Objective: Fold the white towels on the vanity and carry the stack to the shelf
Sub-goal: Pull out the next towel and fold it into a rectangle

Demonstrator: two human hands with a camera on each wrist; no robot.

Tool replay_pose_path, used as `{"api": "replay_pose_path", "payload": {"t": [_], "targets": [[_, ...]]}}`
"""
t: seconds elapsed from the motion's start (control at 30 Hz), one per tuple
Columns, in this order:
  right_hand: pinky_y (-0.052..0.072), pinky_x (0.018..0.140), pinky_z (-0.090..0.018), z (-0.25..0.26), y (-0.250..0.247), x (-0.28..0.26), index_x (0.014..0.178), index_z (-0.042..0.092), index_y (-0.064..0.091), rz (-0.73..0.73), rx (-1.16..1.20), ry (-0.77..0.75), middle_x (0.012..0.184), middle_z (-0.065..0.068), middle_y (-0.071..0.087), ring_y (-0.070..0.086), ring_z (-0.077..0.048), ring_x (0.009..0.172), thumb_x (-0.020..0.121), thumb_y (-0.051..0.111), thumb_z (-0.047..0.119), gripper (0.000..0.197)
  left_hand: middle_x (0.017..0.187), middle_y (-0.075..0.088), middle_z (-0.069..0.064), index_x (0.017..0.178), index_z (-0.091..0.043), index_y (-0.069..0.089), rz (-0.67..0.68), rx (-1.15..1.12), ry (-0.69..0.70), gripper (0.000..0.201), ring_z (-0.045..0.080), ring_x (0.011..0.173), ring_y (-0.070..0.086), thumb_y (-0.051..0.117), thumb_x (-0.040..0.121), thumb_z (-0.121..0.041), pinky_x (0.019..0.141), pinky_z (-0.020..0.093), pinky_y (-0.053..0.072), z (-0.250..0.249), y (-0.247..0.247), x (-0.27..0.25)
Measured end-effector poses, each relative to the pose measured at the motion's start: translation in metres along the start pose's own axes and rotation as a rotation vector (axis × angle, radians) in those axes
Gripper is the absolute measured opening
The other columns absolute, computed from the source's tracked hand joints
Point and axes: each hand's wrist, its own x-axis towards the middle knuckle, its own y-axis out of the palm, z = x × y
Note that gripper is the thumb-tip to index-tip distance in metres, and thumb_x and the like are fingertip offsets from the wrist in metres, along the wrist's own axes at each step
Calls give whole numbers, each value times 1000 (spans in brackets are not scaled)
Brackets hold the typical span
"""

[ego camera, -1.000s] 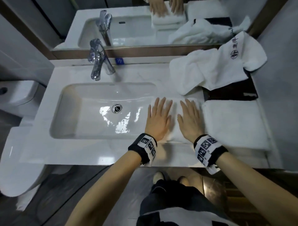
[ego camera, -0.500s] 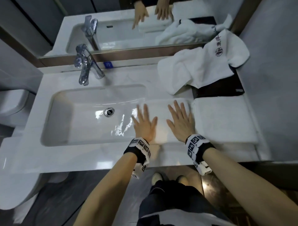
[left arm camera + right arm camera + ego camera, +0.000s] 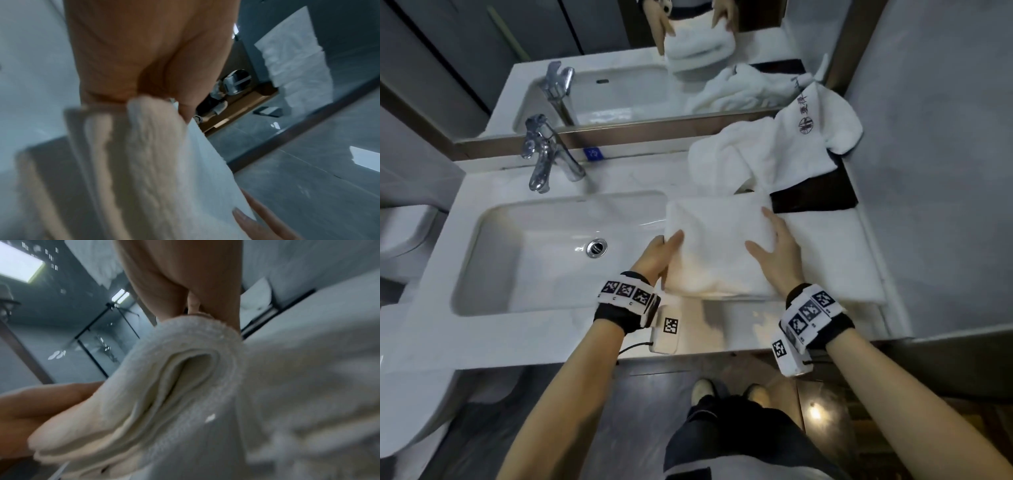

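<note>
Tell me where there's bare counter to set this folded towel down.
Bare marble lies behind the sink basin, from the faucet to the crumpled towel, and along the front edge below the left hand. The right end is crowded: a flat folded towel, the dark tray, the crumpled heap.

A chrome faucet (image 3: 548, 154) stands behind the white sink (image 3: 493, 240), under a mirror (image 3: 619, 68).

Faucet (image 3: 548, 156) and rumpled towel (image 3: 763, 154) behind.

Nubby white terry towel (image 3: 717, 246), glossy ceramic basin (image 3: 544, 240), polished chrome tap (image 3: 548, 154)
</note>
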Motion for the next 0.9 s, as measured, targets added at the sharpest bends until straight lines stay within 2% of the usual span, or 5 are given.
{"api": "replay_pose_path", "payload": {"t": [0.3, 0.4, 0.57, 0.77, 0.9], "targets": [[34, 105, -20, -13, -134, 15, 132, 15, 53, -264, -171, 9, 139, -8, 52, 48, -23, 128, 86, 62, 5, 48, 77, 54, 1, 75, -14, 44, 160, 144, 133, 32, 14, 73, 56, 42, 98, -36, 64, 32, 53, -45, 128, -6], [35, 110, -32, -27, -151, 19, 133, 13, 53, -293, -313, 23, 139, -12, 52, 48, -27, 128, 86, 61, 5, 48, 91, 54, 6, 91, -8, 43, 154, 174, 141, 32, 22, 85, 58, 43, 97, -39, 58, 32, 54, -42, 153, -1], [25, 110, -29, -49, -148, 20, 139, 10, 43, -263, -457, 4, 144, -16, 44, 39, -30, 134, 90, 46, -5, 51, 108, 53, 16, 105, -3, 43, 40, 310, 162, 32, 29, 92, 57, 52, 94, -31, 79, 44, 55, -32, 165, 4], [16, 118, -42, -65, -129, 25, 148, 21, 26, -81, -772, -56, 160, -7, 10, 9, -27, 148, 99, 34, 16, 49, 150, 29, 20, 142, 2, 28, -207, 824, 798, 55, 33, 141, 25, 46, 94, -18, 116, 40, 21, -43, 188, -6], [12, 119, -49, -74, -119, 23, 151, 25, 3, -38, -966, -39, 161, -4, -4, -2, -28, 148, 101, 28, 32, 57, 160, -6, 10, 151, -8, 4, -3, 1140, 769, 62, 26, 148, -10, 24, 101, -39, 120, 45, -6, -28, 216, 0]]}}
